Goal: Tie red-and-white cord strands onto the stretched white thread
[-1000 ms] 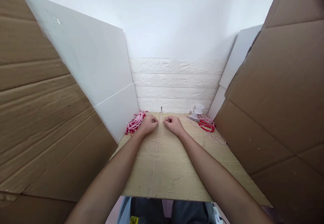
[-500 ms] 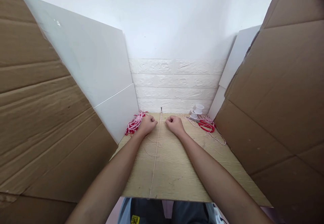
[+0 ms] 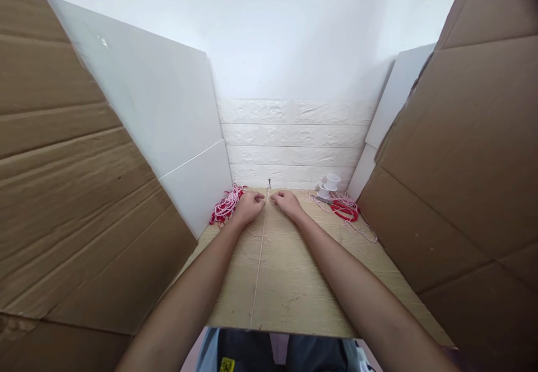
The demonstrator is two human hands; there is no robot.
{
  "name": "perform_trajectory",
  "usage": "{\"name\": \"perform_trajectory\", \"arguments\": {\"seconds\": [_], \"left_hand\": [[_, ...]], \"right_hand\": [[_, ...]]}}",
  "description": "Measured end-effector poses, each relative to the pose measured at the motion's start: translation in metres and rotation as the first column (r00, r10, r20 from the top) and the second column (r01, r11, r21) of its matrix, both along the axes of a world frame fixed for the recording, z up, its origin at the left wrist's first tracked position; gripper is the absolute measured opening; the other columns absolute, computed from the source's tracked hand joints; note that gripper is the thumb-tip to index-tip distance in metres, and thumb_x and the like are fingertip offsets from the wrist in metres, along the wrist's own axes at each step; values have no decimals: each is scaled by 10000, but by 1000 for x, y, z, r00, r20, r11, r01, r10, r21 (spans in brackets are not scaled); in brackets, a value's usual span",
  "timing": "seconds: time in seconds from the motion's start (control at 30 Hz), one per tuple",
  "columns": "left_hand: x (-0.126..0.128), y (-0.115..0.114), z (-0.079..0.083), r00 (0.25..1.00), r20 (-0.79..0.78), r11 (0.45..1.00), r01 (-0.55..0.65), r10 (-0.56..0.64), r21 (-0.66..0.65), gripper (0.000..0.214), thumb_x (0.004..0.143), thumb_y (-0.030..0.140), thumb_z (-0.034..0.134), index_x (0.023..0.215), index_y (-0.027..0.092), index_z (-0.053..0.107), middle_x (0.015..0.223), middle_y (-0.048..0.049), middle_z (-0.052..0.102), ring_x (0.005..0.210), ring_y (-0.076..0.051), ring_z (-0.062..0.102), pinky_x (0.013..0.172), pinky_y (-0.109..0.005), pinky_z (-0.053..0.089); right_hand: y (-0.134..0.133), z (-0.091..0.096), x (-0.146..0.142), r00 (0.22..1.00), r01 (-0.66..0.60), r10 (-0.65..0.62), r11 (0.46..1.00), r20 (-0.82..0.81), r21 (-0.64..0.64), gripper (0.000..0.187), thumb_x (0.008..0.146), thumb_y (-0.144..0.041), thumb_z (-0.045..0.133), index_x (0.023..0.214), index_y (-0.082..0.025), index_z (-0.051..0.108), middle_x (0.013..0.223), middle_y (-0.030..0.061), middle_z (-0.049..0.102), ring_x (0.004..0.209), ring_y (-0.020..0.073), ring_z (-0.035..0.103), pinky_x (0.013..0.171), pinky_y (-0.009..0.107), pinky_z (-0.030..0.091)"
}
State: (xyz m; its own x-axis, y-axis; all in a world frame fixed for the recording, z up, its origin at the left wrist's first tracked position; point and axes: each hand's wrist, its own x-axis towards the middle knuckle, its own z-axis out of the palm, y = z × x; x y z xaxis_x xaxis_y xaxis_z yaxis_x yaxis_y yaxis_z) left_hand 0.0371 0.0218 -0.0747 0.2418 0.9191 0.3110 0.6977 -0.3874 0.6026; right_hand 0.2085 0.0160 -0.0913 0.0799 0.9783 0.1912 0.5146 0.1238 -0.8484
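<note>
A pale string (image 3: pixel 259 257) runs taut from a dark nail (image 3: pixel 269 181) at the far edge of the wooden board to its near edge. My left hand (image 3: pixel 250 208) is just left of the string near the nail, its fingers pinched around a thin thread. Opposite it, my right hand (image 3: pixel 287 202) pinches the thread's other side, thumb and forefinger closed. The thread crosses the taut string between my fingertips; any knot there is too small to make out.
Pink, white and red cords (image 3: pixel 227 207) lie heaped at the left. Red-handled scissors (image 3: pixel 344 210) and white spools (image 3: pixel 332 182) sit at the right among loose cord. Cardboard panels (image 3: pixel 462 153) flank both sides, and a white brick-patterned wall (image 3: pixel 290 136) stands behind.
My hands have drawn closer together at the taut string, the right one moving slightly left. The thread stretch between them is shorter. The view has shifted a little.
</note>
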Motion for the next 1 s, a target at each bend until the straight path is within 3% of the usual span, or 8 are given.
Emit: {"name": "perform_trajectory", "arguments": {"seconds": [0.17, 0.4, 1.0], "left_hand": [[0, 1, -2, 995, -55, 996, 80, -78, 43, 307, 772, 242, 559, 974, 148, 771, 941, -88, 734, 840, -201, 650, 774, -291, 502], [2, 0, -2, 994, -35, 994, 104, -102, 38, 254, 788, 241, 538, 870, 145, 758, 862, -69, 733, 769, -187, 638, 719, -287, 487], [1, 7, -8, 1000, -12, 999, -25, 25, 23, 183, 774, 227, 525, 771, 154, 693, 789, -56, 721, 722, -176, 621, 696, -280, 458]], "right_hand": [[0, -9, 0, 998, -58, 59, 993, -4, 102, 171, 754, -245, 537, 737, -170, 689, 708, 3, 657, 680, 149, 564, 638, 233, 387], [0, -14, 1, 991, -129, 134, 979, -17, 159, 176, 744, -210, 552, 818, -152, 701, 743, 15, 670, 662, 140, 571, 636, 233, 412], [3, -16, 1, 994, -6, -11, 987, 106, 158, 81, 774, -187, 546, 747, -173, 621, 731, 11, 649, 666, 141, 546, 634, 237, 365]]}}
